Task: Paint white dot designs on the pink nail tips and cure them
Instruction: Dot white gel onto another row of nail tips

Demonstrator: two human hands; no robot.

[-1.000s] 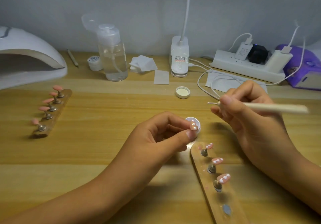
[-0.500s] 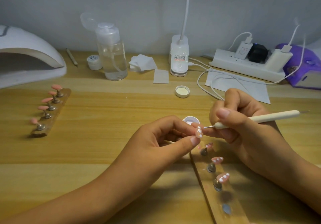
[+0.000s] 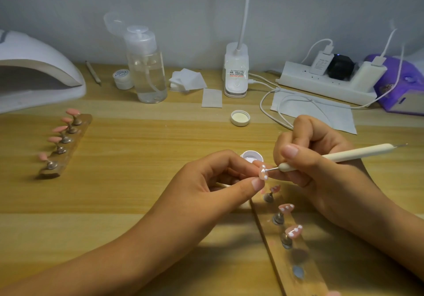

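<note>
Pale wooden desk (image 3: 137, 169) runs up to a grey wall, and the person is working at its near right part. Their left hand (image 3: 213, 187) pinches one pink nail tip (image 3: 331, 172) between thumb and forefinger, raised above the desk; white dots already line the tip's edge. Their right hand (image 3: 316, 158) grips a white dotting tool (image 3: 344, 155) like a pen, and its metal point touches the face of that held tip. Just behind the fingers sits a small open pot of white paint (image 3: 252, 155).

Beneath the hands a wooden holder strip (image 3: 296, 261) slants towards the near edge. Three dotted tips (image 3: 286, 207) stand on its metal pegs.

Well apart on the left lies a second holder (image 3: 66, 148) carrying five plain pink tips (image 3: 60, 128). A white curing lamp (image 3: 34, 70) sits at the far left. Along the far edge I can see a clear pump bottle (image 3: 146, 70), a small white jar (image 3: 122, 78), square wipes (image 3: 188, 80), a desk lamp base (image 3: 236, 73), a power strip (image 3: 325, 83) with chargers plugged in, and a purple device (image 3: 403, 84). A loose white lid (image 3: 240, 117) lies upturned behind the pot.
</note>
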